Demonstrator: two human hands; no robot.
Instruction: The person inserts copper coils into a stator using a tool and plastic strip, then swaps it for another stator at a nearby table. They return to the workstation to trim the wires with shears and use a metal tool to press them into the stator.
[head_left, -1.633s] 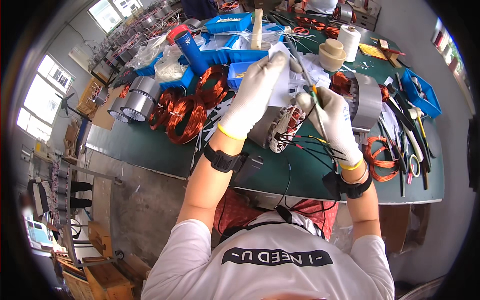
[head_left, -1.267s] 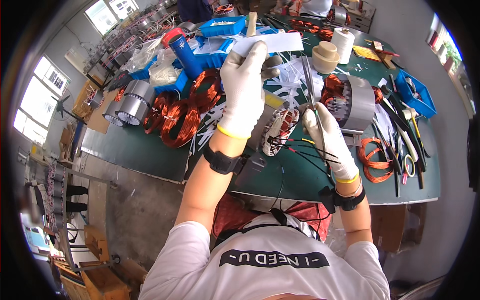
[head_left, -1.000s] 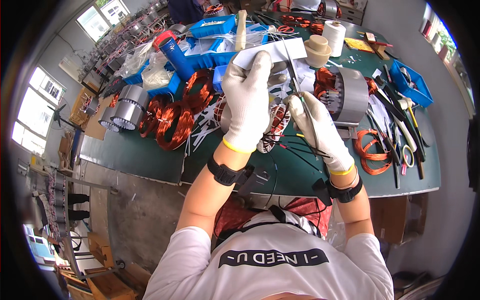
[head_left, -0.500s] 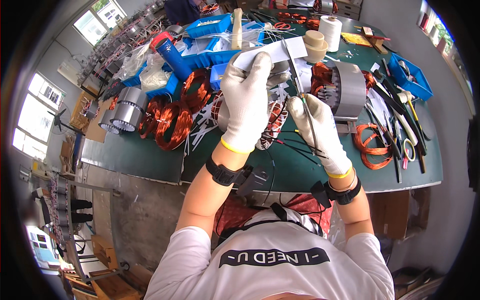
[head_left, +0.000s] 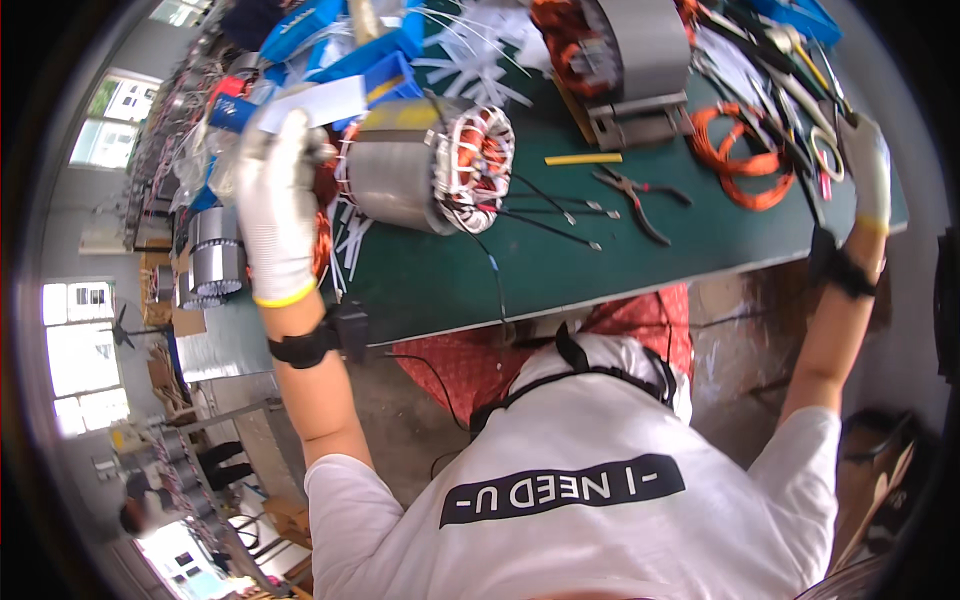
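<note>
My left hand [head_left: 277, 205], in a white glove, is closed on a white paper piece [head_left: 322, 102] and holds it up at the left. Beside it a steel stator [head_left: 395, 170] lies on its side, its white-laced copper winding [head_left: 478, 160] facing right. Black leads [head_left: 545, 212] run from that winding over the table. At the far right my right hand [head_left: 868, 172], also gloved, reaches in among the hand tools. Its fingers look curled around something dark and thin that I cannot make out. Pliers [head_left: 642, 196] lie open-jawed between my hands, near a yellow strip [head_left: 584, 159].
A second stator [head_left: 640, 55] rests on a metal base at the back. Right of it are a coil of copper wire [head_left: 745, 180] and a roll of tape [head_left: 826, 152]. Blue bins [head_left: 395, 75] and cut white strips [head_left: 470, 60] fill the back left of the green table [head_left: 430, 290].
My left hand has carried the paper to the left. My right hand has swung far right, and the scissors it held no longer show clearly. The stator and pliers have come into plain view.
</note>
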